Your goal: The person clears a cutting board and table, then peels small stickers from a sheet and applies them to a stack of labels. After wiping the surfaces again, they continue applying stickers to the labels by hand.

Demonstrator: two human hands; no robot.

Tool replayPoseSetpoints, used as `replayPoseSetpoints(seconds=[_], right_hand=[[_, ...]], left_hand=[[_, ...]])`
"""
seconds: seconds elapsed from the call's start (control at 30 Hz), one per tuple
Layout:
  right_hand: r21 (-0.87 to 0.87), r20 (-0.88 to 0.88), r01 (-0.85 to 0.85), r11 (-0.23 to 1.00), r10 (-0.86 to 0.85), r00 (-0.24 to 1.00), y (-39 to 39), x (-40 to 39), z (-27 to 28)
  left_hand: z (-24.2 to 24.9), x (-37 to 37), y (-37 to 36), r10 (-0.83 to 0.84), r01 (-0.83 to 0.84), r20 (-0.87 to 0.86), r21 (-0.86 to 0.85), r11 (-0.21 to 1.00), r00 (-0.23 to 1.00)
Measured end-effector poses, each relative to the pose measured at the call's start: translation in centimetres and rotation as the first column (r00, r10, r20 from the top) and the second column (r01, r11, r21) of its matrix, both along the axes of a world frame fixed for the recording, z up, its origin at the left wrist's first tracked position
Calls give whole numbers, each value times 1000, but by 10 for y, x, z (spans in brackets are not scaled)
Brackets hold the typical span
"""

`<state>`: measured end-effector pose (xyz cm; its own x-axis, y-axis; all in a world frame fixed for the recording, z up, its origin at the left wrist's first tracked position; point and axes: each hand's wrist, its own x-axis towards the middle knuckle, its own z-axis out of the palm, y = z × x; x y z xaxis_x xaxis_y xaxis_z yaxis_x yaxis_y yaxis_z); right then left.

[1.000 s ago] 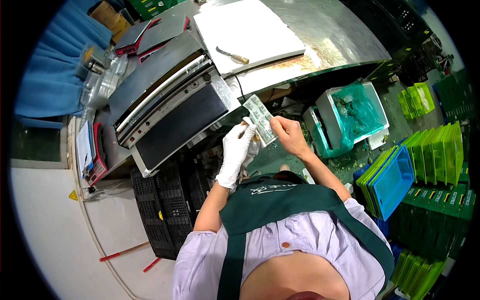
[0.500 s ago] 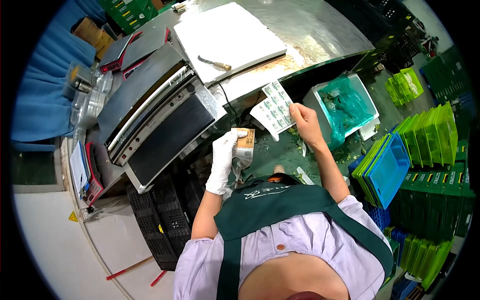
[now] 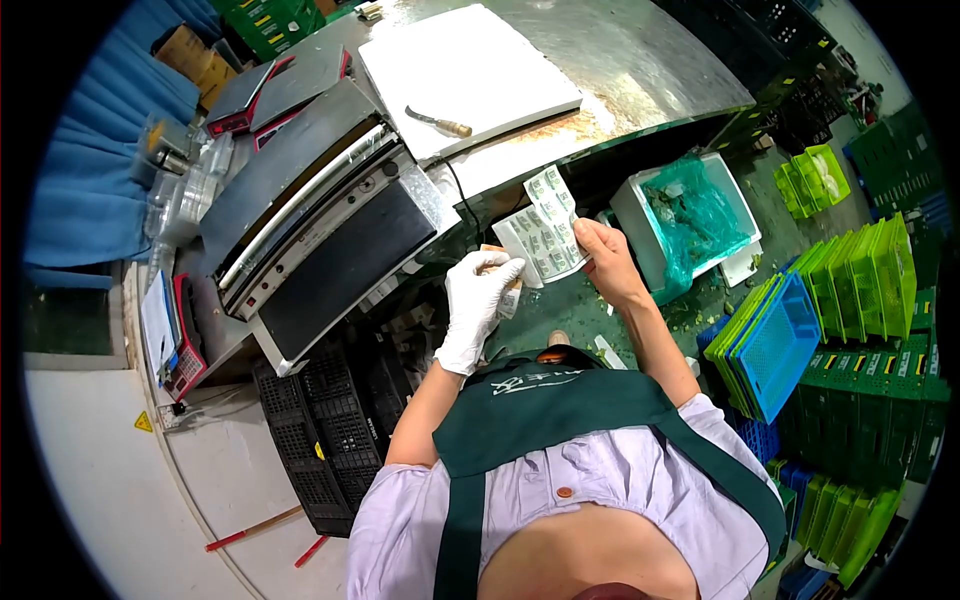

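My left hand (image 3: 474, 305), in a white glove, is closed with thumb and fingers pinched on a brown-and-white printed piece (image 3: 510, 301) that looks like paper labels. Most of that piece is hidden behind the glove. My bare right hand (image 3: 610, 262) grips the right edge of a white sheet of small printed stickers (image 3: 540, 245). The sheet is bent, its upper part leaning away from the lower part. Gloved fingertips are right at the sheet's lower left edge. Both hands are in front of my green apron (image 3: 560, 405), below the metal table's edge.
A sealing machine (image 3: 340, 250) stands at left. On the table, a curved knife (image 3: 438, 121) lies on a white board (image 3: 470, 70). A white bin (image 3: 633, 225) with a green bag is at right, near stacked baskets (image 3: 775, 335). Black crates (image 3: 320, 440) stand below left.
My left hand has moved right and up, bringing its printed piece against the sticker sheet. The sheet has bent and turned in my right hand, which has shifted slightly.
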<state>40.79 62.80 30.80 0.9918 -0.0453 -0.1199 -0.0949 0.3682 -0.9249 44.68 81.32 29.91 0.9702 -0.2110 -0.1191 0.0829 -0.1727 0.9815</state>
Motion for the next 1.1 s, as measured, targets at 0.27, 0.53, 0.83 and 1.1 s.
replayPoseSetpoints(seconds=[0.27, 0.53, 0.83, 1.1], right_hand=[[132, -41, -37, 991, 43, 998, 8, 3, -17], [-110, -25, 133, 985, -136, 990, -20, 13, -6], [615, 85, -101, 782, 62, 994, -4, 6, -9], [-145, 16, 218, 965, -218, 976, 30, 5, -20]], left_hand=[[-1, 1, 10, -77, 76, -19, -24, 997, 997], [-5, 2, 29, -164, 103, -259, -233, 967, 952], [-18, 0, 18, -95, 30, -196, -308, 951, 976], [-24, -6, 10, -36, -17, -178, -290, 957, 983]])
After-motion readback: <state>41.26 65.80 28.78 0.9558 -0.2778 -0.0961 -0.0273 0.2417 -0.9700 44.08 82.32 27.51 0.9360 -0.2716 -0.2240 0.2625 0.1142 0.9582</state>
